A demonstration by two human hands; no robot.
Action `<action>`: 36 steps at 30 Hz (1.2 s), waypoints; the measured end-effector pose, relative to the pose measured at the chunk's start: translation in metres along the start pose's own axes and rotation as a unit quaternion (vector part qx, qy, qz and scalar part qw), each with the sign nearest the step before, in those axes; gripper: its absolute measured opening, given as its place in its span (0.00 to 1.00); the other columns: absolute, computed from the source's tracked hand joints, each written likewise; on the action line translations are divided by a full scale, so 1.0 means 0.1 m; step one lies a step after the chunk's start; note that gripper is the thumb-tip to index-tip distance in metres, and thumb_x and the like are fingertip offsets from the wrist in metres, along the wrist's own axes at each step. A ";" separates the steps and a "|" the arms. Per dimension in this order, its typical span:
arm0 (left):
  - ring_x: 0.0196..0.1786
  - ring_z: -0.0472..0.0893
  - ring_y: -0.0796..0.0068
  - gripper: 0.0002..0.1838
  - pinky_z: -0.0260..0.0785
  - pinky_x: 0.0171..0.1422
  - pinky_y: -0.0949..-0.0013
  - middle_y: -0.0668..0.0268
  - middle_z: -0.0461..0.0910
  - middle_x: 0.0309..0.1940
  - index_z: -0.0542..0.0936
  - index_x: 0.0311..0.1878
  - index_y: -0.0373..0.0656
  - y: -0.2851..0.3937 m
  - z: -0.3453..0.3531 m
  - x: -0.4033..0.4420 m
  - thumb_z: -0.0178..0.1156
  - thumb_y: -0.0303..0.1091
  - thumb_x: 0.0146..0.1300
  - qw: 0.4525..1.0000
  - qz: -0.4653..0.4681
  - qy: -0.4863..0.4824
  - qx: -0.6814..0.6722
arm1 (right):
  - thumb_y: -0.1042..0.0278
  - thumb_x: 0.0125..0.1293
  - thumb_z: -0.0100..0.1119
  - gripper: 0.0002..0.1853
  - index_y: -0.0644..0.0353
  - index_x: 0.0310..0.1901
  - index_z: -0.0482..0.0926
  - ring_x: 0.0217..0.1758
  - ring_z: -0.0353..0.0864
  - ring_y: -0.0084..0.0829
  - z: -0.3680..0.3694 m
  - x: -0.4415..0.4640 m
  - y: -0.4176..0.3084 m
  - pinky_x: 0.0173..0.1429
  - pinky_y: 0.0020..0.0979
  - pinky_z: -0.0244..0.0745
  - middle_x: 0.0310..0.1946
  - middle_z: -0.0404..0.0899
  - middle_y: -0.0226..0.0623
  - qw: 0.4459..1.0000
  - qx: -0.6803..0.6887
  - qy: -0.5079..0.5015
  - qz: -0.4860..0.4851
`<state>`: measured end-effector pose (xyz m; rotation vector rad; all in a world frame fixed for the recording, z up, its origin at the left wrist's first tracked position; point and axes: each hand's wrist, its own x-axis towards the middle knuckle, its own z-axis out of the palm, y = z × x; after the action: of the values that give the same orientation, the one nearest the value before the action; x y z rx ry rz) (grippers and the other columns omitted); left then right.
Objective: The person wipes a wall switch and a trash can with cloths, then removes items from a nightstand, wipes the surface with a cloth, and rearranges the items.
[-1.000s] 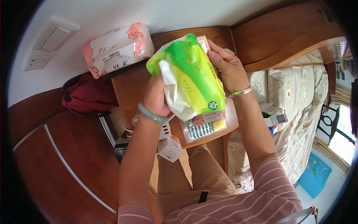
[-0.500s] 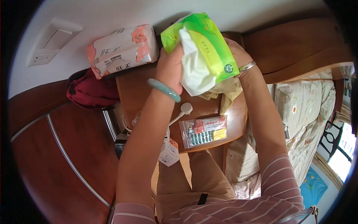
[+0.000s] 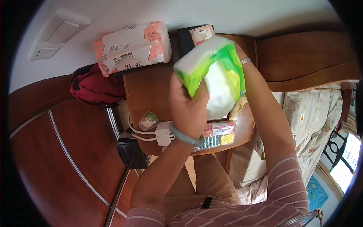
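Observation:
My left hand (image 3: pixel 189 108), with a jade-coloured bangle at the wrist, is wrapped round the near left side of a green and white tissue pack (image 3: pixel 235 64). White tissue bulges from the pack's opening. Behind the pack, my right hand (image 3: pixel 240 53) is mostly hidden; its fingers do not show. A black object (image 3: pixel 185 42) and a small picture box (image 3: pixel 202 34) stand against the wall just beyond the pack. Below it on the wooden nightstand (image 3: pixel 149 89) lies a clear bag with pill blisters (image 3: pixel 227 139), partly covered by my left wrist.
A pink and white tissue pack (image 3: pixel 132 47) sits at the back left, above a dark red cloth bag (image 3: pixel 96 86). A white power strip (image 3: pixel 163 133) with cables lies at the nightstand's near left edge, above a black bin (image 3: pixel 132 153). The bed (image 3: pixel 312 113) is at the right.
The green tissue pack has tilted and its white end now faces up. My left hand has moved right and nearer. The black object and picture box have come into view behind the pack.

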<state>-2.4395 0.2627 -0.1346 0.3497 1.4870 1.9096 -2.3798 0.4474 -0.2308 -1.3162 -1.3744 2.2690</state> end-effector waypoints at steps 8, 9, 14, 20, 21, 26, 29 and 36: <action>0.49 0.76 0.76 0.18 0.69 0.54 0.73 0.64 0.76 0.48 0.68 0.56 0.37 0.09 -0.62 -0.35 0.51 0.22 0.63 0.983 -0.170 0.037 -0.062 | 0.52 0.57 0.62 0.25 0.63 0.50 0.76 0.44 0.76 0.37 0.39 -0.08 0.10 0.47 0.35 0.73 0.41 0.79 0.47 0.988 -0.129 0.075 -0.044; 0.49 0.76 0.76 0.17 0.69 0.53 0.73 0.64 0.76 0.48 0.68 0.56 0.37 0.11 -0.65 -0.36 0.51 0.22 0.63 0.982 -0.177 0.038 -0.052 | 0.49 0.57 0.61 0.29 0.65 0.51 0.75 0.49 0.74 0.41 0.39 -0.03 0.17 0.52 0.38 0.71 0.44 0.77 0.51 0.970 -0.209 0.088 -0.086; 0.46 0.79 0.74 0.15 0.73 0.49 0.71 0.64 0.77 0.47 0.69 0.56 0.38 0.04 -0.75 -0.37 0.51 0.30 0.66 0.983 -0.172 0.039 -0.046 | 0.37 0.55 0.54 0.49 0.80 0.62 0.57 0.64 0.59 0.55 0.48 0.02 0.21 0.67 0.40 0.56 0.55 0.64 0.68 0.862 -0.475 0.157 -0.081; 0.47 0.79 0.73 0.16 0.72 0.49 0.70 0.63 0.76 0.48 0.69 0.56 0.38 0.01 -0.70 -0.25 0.49 0.32 0.68 0.983 -0.171 0.026 -0.057 | 0.35 0.55 0.54 0.51 0.79 0.63 0.55 0.66 0.57 0.55 0.49 -0.19 0.10 0.69 0.40 0.53 0.60 0.58 0.68 0.879 -0.414 0.188 -0.147; 0.47 0.78 0.73 0.16 0.72 0.50 0.70 0.63 0.76 0.48 0.69 0.56 0.38 0.00 -0.70 -0.23 0.49 0.32 0.68 0.984 -0.169 0.020 -0.060 | 0.37 0.56 0.55 0.48 0.76 0.63 0.57 0.67 0.58 0.51 0.45 -0.27 0.03 0.69 0.38 0.54 0.62 0.59 0.62 0.873 -0.416 0.187 -0.172; 0.47 0.78 0.74 0.16 0.71 0.50 0.71 0.63 0.76 0.48 0.69 0.56 0.39 0.05 -0.64 -0.17 0.47 0.35 0.69 0.973 -0.202 0.002 -0.108 | 0.53 0.55 0.64 0.33 0.57 0.61 0.69 0.67 0.60 0.43 0.58 -1.47 -0.35 0.68 0.39 0.56 0.64 0.61 0.50 0.917 -0.253 0.007 -0.309; 0.45 0.77 0.75 0.16 0.71 0.49 0.72 0.63 0.76 0.46 0.69 0.54 0.38 0.15 -0.55 -0.16 0.51 0.36 0.67 0.958 -0.230 -0.004 -0.169 | 0.62 0.48 0.70 0.28 0.54 0.54 0.77 0.65 0.62 0.46 0.76 -1.86 -0.27 0.66 0.40 0.59 0.63 0.62 0.46 0.850 -0.394 0.016 -0.348; 0.46 0.77 0.75 0.19 0.70 0.49 0.71 0.62 0.76 0.45 0.69 0.53 0.38 0.13 -0.46 -0.17 0.49 0.43 0.68 0.941 -0.253 -0.025 -0.224 | 0.72 0.47 0.69 0.14 0.56 0.38 0.82 0.63 0.65 0.50 0.90 -1.89 -0.07 0.65 0.40 0.60 0.55 0.73 0.42 0.807 -0.430 0.114 -0.389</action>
<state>-2.4584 0.2153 -0.1334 -0.1807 0.9450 1.7251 -2.3377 0.2919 -0.0972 -0.8326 -2.3724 0.9114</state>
